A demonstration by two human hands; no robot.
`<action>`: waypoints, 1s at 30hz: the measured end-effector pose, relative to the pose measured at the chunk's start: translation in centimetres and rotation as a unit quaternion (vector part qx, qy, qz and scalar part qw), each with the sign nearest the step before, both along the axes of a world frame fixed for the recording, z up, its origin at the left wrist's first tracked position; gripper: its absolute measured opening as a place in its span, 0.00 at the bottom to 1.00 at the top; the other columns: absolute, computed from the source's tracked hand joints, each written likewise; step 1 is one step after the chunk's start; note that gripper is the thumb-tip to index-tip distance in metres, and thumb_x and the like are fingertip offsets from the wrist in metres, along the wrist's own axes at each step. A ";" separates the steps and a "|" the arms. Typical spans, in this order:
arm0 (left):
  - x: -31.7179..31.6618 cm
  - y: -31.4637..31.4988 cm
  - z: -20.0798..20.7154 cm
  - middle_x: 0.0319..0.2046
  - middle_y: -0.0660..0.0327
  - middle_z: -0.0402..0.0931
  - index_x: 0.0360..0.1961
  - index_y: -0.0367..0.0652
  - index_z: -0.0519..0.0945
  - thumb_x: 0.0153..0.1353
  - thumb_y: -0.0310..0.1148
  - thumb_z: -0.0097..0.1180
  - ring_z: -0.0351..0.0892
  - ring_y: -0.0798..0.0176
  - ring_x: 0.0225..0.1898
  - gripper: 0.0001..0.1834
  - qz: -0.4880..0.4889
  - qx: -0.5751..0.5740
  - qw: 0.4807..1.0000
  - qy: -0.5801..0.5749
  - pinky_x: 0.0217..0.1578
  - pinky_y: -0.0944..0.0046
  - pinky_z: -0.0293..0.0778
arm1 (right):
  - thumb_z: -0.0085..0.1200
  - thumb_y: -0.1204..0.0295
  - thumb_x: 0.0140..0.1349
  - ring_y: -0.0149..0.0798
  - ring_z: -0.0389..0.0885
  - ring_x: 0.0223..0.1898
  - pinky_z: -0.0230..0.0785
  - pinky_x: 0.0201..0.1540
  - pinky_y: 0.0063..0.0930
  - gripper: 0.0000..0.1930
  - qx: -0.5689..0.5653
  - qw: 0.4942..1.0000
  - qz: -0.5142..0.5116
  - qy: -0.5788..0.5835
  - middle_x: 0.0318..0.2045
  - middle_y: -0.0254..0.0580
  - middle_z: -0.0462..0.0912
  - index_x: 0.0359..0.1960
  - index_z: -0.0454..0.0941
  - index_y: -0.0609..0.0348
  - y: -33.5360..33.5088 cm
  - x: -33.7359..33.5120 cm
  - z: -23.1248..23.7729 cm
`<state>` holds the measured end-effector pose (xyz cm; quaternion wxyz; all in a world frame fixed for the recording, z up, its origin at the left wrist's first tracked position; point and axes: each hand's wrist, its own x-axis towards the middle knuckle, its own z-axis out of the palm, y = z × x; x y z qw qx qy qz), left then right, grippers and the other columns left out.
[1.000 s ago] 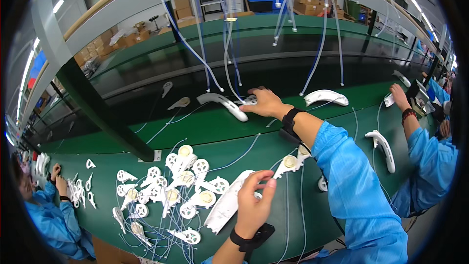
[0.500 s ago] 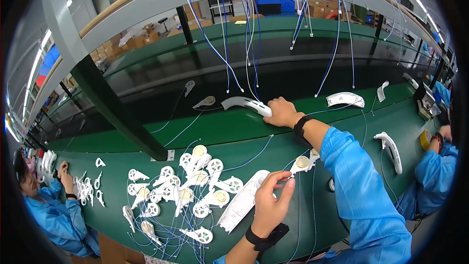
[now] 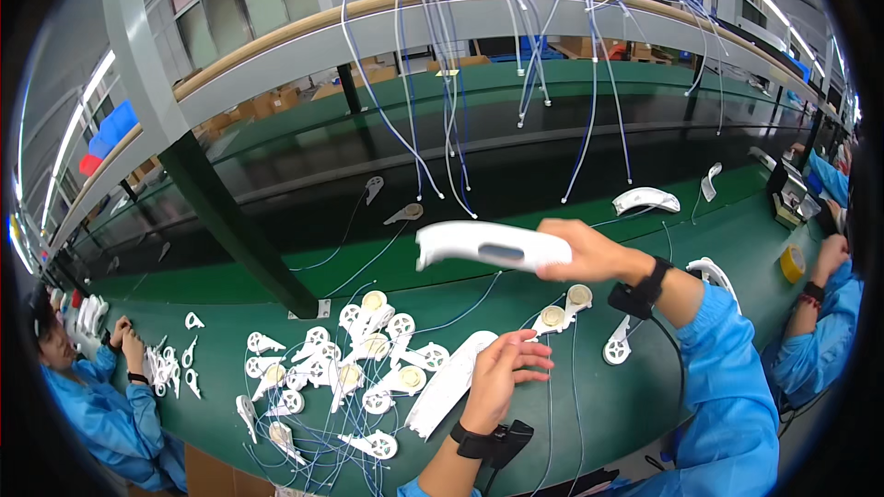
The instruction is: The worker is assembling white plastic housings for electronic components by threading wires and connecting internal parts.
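White curved housing (image 3: 493, 246) is up in the air over the green surface (image 3: 645, 405), our right hand (image 3: 589, 253) clamped on its right end. Left hand (image 3: 505, 377) lies loosely open on the long shell (image 3: 448, 385) near the front edge. We'd keep it level, clear of the dangling wires (image 3: 442, 83).

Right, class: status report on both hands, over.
Right hand grips white shell, lifted above the bench. Left hand rests on second shell. Hanging cables close by.

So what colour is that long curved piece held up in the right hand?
White, with a dark slot; the head view shows the curved piece in the right hand.
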<state>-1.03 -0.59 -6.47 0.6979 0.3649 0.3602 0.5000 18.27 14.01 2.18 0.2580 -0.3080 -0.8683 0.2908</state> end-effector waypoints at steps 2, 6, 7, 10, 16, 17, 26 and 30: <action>-0.5 0.3 -0.5 0.43 0.41 0.78 0.56 0.31 0.70 0.74 0.46 0.35 0.82 0.51 0.39 0.27 -0.054 -0.047 0.996 -0.054 0.39 0.55 0.80 | 0.63 0.67 0.52 0.43 0.80 0.36 0.73 0.38 0.32 0.17 0.023 0.995 0.094 -0.003 0.36 0.47 0.77 0.38 0.78 0.67 -3.0 1.4 1.5; -0.9 0.2 -1.5 0.46 0.35 0.76 0.63 0.26 0.63 0.66 0.69 0.22 0.82 0.48 0.34 0.51 -0.255 -0.066 0.901 -0.343 0.37 0.53 0.80 | 0.62 0.69 0.52 0.47 0.79 0.36 0.73 0.38 0.35 0.15 -0.013 0.979 0.203 0.021 0.37 0.46 0.77 0.38 0.77 0.65 -7.2 2.9 2.3; -0.6 0.0 -1.2 0.46 0.34 0.75 0.63 0.25 0.63 0.65 0.71 0.22 0.83 0.47 0.34 0.52 -0.281 -0.052 0.893 -0.347 0.36 0.53 0.81 | 0.62 0.70 0.51 0.47 0.79 0.36 0.73 0.38 0.35 0.14 0.001 0.978 0.211 0.001 0.37 0.45 0.77 0.39 0.77 0.64 -7.9 3.4 2.1; -0.2 -0.3 -0.2 0.49 0.32 0.73 0.64 0.25 0.59 0.65 0.68 0.32 0.83 0.48 0.33 0.50 -0.339 -0.035 0.876 -0.342 0.32 0.57 0.82 | 0.61 0.72 0.50 0.48 0.78 0.36 0.72 0.38 0.37 0.14 0.019 0.977 0.211 -0.037 0.37 0.44 0.77 0.39 0.77 0.61 -8.9 4.5 1.2; 0.4 -0.9 0.6 0.51 0.34 0.72 0.68 0.31 0.53 0.67 0.34 0.54 0.84 0.54 0.33 0.35 -0.340 -0.014 0.924 -0.175 0.31 0.62 0.84 | 0.63 0.73 0.50 0.48 0.78 0.46 0.73 0.47 0.36 0.14 -0.002 0.976 0.205 -0.072 0.44 0.45 0.79 0.40 0.79 0.61 -9.3 5.5 -0.3; 0.5 -0.8 0.6 0.51 0.38 0.74 0.69 0.34 0.53 0.66 0.29 0.54 0.84 0.56 0.33 0.34 -0.342 -0.028 0.922 -0.178 0.31 0.63 0.83 | 0.64 0.72 0.51 0.49 0.78 0.49 0.72 0.50 0.37 0.15 -0.010 0.973 0.218 -0.069 0.45 0.46 0.79 0.42 0.79 0.61 -9.0 5.5 -0.6; 1.3 -1.7 2.3 0.58 0.57 0.71 0.71 0.35 0.53 0.65 0.26 0.53 0.70 0.70 0.57 0.36 -0.382 -0.004 0.924 0.022 0.56 0.69 0.65 | 0.62 0.64 0.60 0.34 0.82 0.44 0.72 0.51 0.30 0.18 -0.254 0.964 0.070 -0.038 0.40 0.42 0.85 0.46 0.80 0.64 -1.0 4.3 -1.4; 1.9 -2.7 -0.1 0.59 0.58 0.68 0.72 0.39 0.51 0.66 0.32 0.53 0.69 0.72 0.55 0.37 -0.429 0.033 0.903 -0.016 0.54 0.71 0.65 | 0.62 0.64 0.58 0.33 0.84 0.33 0.74 0.40 0.29 0.13 -0.114 0.991 0.015 -0.072 0.30 0.39 0.86 0.36 0.83 0.61 6.0 -1.0 -4.8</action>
